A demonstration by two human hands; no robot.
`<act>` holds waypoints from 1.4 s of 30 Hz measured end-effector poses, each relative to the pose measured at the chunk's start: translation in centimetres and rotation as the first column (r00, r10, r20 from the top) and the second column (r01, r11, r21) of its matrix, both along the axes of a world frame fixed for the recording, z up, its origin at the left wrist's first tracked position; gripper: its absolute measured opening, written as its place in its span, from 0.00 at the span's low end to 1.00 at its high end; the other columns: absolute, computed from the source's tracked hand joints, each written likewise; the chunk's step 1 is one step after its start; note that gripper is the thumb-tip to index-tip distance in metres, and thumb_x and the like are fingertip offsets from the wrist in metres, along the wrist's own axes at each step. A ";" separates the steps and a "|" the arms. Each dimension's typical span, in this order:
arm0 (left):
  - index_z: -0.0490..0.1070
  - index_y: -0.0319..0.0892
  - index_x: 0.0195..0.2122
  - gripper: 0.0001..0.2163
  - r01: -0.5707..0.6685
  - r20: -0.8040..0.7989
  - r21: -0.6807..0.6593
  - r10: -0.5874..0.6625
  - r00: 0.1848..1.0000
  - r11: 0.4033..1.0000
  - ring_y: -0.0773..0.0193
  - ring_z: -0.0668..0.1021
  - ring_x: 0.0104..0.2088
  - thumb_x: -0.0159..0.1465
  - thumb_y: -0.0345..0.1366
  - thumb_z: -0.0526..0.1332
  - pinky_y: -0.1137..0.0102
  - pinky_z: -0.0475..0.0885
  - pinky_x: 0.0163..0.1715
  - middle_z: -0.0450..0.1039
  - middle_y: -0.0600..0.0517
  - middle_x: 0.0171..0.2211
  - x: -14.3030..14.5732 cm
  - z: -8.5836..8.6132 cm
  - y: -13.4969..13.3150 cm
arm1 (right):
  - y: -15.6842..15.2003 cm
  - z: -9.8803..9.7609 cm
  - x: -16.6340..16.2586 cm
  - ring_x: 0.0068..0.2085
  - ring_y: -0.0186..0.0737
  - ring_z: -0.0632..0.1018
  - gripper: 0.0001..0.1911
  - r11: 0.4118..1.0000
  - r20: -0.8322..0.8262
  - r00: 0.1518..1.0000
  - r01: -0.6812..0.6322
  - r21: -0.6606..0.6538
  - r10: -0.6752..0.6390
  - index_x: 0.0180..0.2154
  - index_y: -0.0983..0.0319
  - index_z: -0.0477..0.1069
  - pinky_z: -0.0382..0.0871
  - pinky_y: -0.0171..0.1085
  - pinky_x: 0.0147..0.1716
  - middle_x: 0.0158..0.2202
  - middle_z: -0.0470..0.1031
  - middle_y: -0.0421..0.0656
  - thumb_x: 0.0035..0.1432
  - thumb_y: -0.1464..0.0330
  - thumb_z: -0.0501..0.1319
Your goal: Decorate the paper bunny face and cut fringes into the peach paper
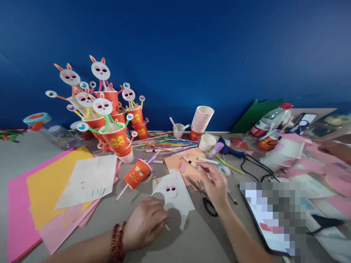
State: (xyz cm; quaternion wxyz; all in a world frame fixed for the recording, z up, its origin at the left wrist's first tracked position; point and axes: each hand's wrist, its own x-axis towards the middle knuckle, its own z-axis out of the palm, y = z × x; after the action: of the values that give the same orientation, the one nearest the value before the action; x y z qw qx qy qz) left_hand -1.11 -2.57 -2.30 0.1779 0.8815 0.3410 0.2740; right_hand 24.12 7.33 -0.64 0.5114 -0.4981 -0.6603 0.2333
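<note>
Between the thumb and fingers of my right hand [213, 179] is a white marker [189, 160] with a black band, above orange paper. My left hand [146, 221], with a beaded bracelet at the wrist, lies curled at the left edge of a cut sheet of white paper [181, 184]; what its fingers hold, if anything, is hidden. On that sheet sits a white paper disc [170, 190] with two dark eyes and pink lids. Scissors [210, 206] with black handles lie under and beside my right hand. An orange paper cup [137, 174] with a stick rests tilted nearby.
Orange cups with rabbit faces [113, 140] stand at the back left. Coloured paper [20, 204] covers the left side. Behind are pipe cleaners [170, 142] and stacked cups [202, 118]. A blue glue gun [230, 148], tablet [265, 219] and bottle [270, 118] are right.
</note>
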 end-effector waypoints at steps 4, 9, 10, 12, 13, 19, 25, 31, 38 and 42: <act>0.70 0.42 0.41 0.07 -0.052 0.019 0.021 0.051 0.998 0.998 0.60 0.73 0.35 0.68 0.30 0.53 0.66 0.67 0.37 0.76 0.49 0.34 0.0 0.2 0.1 | 0.0 -0.2 0.0 0.40 0.44 0.81 0.08 0.999 -0.059 0.998 -0.007 -0.033 0.005 0.41 0.58 0.76 0.73 0.39 0.41 0.40 0.80 0.45 0.65 0.64 0.59; 0.70 0.42 0.49 0.11 -0.080 -0.037 0.051 0.082 0.996 0.995 0.56 0.74 0.49 0.67 0.30 0.55 0.60 0.71 0.49 0.76 0.47 0.51 -0.1 0.2 0.4 | 0.1 -0.5 -0.1 0.37 0.43 0.80 0.09 0.997 -0.090 0.996 -0.016 -0.073 0.009 0.41 0.59 0.76 0.73 0.38 0.37 0.39 0.81 0.45 0.64 0.63 0.60; 0.70 0.43 0.49 0.11 -0.085 -0.056 0.049 0.088 0.995 0.995 0.55 0.74 0.49 0.67 0.30 0.55 0.59 0.71 0.49 0.75 0.47 0.52 -0.1 0.1 0.4 | 0.1 -0.5 -0.2 0.37 0.43 0.80 0.10 0.996 -0.094 0.995 -0.020 -0.082 0.012 0.41 0.59 0.76 0.73 0.38 0.37 0.38 0.80 0.46 0.64 0.63 0.60; 0.70 0.43 0.49 0.11 -0.090 -0.085 0.040 0.093 0.992 0.995 0.54 0.74 0.49 0.67 0.31 0.56 0.58 0.71 0.49 0.75 0.48 0.53 0.0 0.0 0.4 | 0.0 -0.5 -0.3 0.37 0.43 0.80 0.10 0.995 -0.095 0.995 -0.030 -0.099 0.020 0.41 0.60 0.76 0.72 0.38 0.36 0.38 0.80 0.46 0.63 0.62 0.59; 0.70 0.43 0.49 0.11 -0.092 -0.096 0.037 0.095 0.991 0.995 0.54 0.74 0.50 0.66 0.31 0.56 0.57 0.72 0.49 0.75 0.48 0.53 0.0 0.0 0.4 | 0.0 -0.4 -0.4 0.37 0.43 0.80 0.11 0.994 -0.091 0.996 -0.033 -0.105 0.023 0.41 0.60 0.76 0.72 0.38 0.36 0.37 0.80 0.46 0.63 0.62 0.59; 0.69 0.43 0.50 0.12 -0.114 -0.167 0.037 0.118 0.979 0.993 0.52 0.73 0.51 0.66 0.32 0.57 0.55 0.72 0.48 0.73 0.49 0.56 0.1 0.0 0.3 | -0.2 0.1 -0.7 0.34 0.42 0.79 0.12 0.990 -0.051 0.998 -0.047 -0.131 0.040 0.40 0.62 0.76 0.71 0.37 0.33 0.34 0.80 0.46 0.63 0.61 0.58; 0.70 0.44 0.49 0.11 -0.108 -0.169 0.056 0.116 0.979 0.993 0.52 0.74 0.50 0.66 0.32 0.57 0.54 0.73 0.47 0.74 0.50 0.55 0.0 -0.1 0.2 | 0.6 -0.2 0.1 0.35 0.43 0.79 0.13 0.994 -0.106 0.994 0.005 -0.110 -0.017 0.40 0.61 0.76 0.73 0.38 0.34 0.37 0.80 0.47 0.62 0.60 0.60; 0.69 0.43 0.50 0.13 -0.086 -0.158 0.153 0.110 0.981 0.984 0.52 0.75 0.51 0.65 0.31 0.56 0.57 0.74 0.48 0.74 0.47 0.54 0.0 -0.1 0.1 | 1.8 0.4 2.8 0.34 0.42 0.80 0.13 0.989 -0.077 0.987 0.140 -0.055 -0.144 0.43 0.60 0.75 0.74 0.39 0.36 0.37 0.80 0.46 0.61 0.59 0.61; 0.69 0.44 0.52 0.13 -0.049 -0.187 0.178 0.082 0.979 0.983 0.53 0.75 0.51 0.65 0.31 0.57 0.59 0.75 0.49 0.74 0.48 0.55 -0.1 -0.3 0.3 | 2.3 1.4 4.9 0.30 0.40 0.78 0.12 0.987 0.156 0.980 0.135 -0.084 -0.121 0.36 0.60 0.76 0.70 0.35 0.30 0.31 0.80 0.43 0.61 0.59 0.59; 0.68 0.44 0.53 0.14 -0.043 -0.203 0.165 0.077 0.976 0.985 0.54 0.75 0.51 0.66 0.32 0.57 0.60 0.75 0.50 0.73 0.48 0.56 -0.1 -0.4 0.4 | 1.3 3.0 6.0 0.29 0.41 0.78 0.13 0.961 0.300 0.918 0.277 -0.016 -0.260 0.33 0.59 0.74 0.67 0.35 0.30 0.30 0.80 0.43 0.62 0.58 0.57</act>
State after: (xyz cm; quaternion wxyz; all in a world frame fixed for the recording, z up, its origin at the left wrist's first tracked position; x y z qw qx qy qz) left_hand -1.23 -2.21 -2.65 0.0616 0.9060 0.3611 0.2119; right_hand 30.14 8.59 2.35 0.4197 -0.6278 -0.6474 0.1031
